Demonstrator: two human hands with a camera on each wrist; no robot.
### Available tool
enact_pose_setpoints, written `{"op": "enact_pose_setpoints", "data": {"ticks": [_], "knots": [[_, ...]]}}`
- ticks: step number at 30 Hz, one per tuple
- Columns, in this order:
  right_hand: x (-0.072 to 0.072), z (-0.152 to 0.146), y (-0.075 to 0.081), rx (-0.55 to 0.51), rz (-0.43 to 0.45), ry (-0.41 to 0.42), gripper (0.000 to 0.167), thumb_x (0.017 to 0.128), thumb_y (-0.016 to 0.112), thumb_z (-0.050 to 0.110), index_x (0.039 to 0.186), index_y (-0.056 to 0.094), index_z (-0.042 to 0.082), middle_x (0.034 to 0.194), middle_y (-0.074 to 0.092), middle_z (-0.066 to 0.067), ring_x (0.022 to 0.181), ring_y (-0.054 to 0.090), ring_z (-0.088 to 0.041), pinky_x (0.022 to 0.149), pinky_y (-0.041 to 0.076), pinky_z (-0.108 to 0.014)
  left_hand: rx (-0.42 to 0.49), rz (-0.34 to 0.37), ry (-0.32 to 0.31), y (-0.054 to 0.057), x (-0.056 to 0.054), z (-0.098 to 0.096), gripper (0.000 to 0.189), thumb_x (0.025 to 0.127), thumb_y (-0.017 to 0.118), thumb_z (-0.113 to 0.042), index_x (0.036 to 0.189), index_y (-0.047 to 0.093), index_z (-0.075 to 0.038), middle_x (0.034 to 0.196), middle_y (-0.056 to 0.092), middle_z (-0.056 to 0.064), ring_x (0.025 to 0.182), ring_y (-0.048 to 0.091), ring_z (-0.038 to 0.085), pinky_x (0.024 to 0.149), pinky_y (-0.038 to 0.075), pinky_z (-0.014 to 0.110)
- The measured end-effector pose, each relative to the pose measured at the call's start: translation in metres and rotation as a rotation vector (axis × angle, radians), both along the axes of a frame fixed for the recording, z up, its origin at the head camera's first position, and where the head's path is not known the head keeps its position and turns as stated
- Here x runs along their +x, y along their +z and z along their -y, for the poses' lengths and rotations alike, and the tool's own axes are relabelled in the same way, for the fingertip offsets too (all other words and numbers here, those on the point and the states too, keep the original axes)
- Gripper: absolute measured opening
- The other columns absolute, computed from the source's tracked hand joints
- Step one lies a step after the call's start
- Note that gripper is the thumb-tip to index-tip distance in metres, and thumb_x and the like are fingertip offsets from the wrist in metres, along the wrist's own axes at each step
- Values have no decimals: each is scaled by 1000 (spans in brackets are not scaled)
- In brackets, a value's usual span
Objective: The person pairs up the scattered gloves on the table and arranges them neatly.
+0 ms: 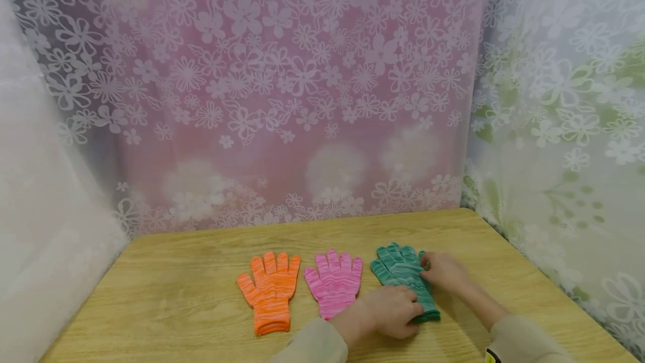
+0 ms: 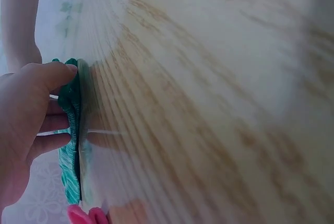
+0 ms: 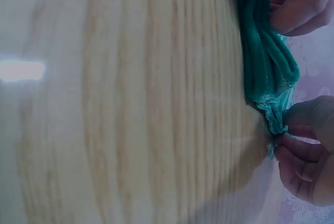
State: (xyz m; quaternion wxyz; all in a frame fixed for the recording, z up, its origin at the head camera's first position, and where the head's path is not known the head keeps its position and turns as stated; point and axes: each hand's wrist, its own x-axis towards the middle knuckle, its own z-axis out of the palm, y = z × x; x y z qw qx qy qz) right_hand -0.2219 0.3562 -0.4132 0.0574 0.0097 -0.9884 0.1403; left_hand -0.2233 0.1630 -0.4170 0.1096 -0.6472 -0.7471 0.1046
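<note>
A green knit glove [image 1: 400, 273] lies at the right of the table, fingers pointing away and cuff toward me. My left hand [image 1: 387, 311] holds the cuff's left side; in the left wrist view its thumb presses the cuff edge [image 2: 73, 91] while the other fingers reach along the glove. On the opposite side, my right hand [image 1: 447, 273] pinches the glove's right edge near its little finger. The right wrist view shows the cuff opening [image 3: 261, 51] bulging between both hands, with the pinched fabric gathered between right thumb and fingertips.
To the left, a pink knit glove [image 1: 333, 279] lies flat, its cuff partly covered by my left wrist. Farther left is an orange knit glove [image 1: 273, 290]. The wooden table [image 1: 166, 296] is bordered by a pink flowered curtain [image 1: 302, 99] behind and pale curtains on both sides.
</note>
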Motion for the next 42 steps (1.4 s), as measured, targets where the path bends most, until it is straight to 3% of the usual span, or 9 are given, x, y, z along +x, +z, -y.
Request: {"op": "enact_pose_setpoints", "data": {"ticks": [10,14,20,26,30,37,42], "knots": [[9,11,-7,-64,-145,-95,17,80,59,5,96,64,1,68,56,-1,49,43,-13,44,35,-29,-40,57,27,4,-1,-1,28,89,55,-43,111,63,-27,97,55,-10,89,51,5,78,43,18],[11,15,-8,23,-229,-60,17,79,60,1,94,67,2,75,61,-4,53,49,-15,44,36,-29,-60,82,48,5,-2,-2,30,89,55,-43,113,63,-28,99,56,-11,92,51,4,81,42,17],[10,17,-7,154,-311,-3,17,79,61,-3,92,68,4,86,64,-9,71,61,-24,49,44,-30,-75,116,37,6,-3,-3,31,90,54,-43,115,63,-27,103,57,-10,94,51,4,83,41,17],[14,15,-4,90,-279,-71,18,78,57,-2,94,67,2,83,60,-9,60,55,-19,45,40,-30,-70,131,38,6,-4,-4,30,90,55,-43,115,63,-28,98,56,-10,90,51,4,80,42,17],[15,13,-5,101,-223,-111,16,77,57,1,89,67,4,78,57,-6,54,47,-14,44,37,-29,-52,111,40,6,-3,-3,30,89,56,-43,113,65,-28,93,55,-11,86,51,3,78,41,16],[13,8,-10,104,-157,-107,12,79,58,3,88,65,5,77,57,-6,54,45,-14,45,37,-30,-53,112,39,7,-3,-2,30,89,55,-44,113,64,-28,94,55,-10,87,50,4,79,41,16],[14,8,-10,164,-131,-90,8,81,59,6,86,64,7,75,52,-6,56,45,-15,45,37,-30,-58,119,40,6,-2,-4,30,90,54,-43,113,64,-27,96,56,-11,88,50,3,79,41,17]]}}
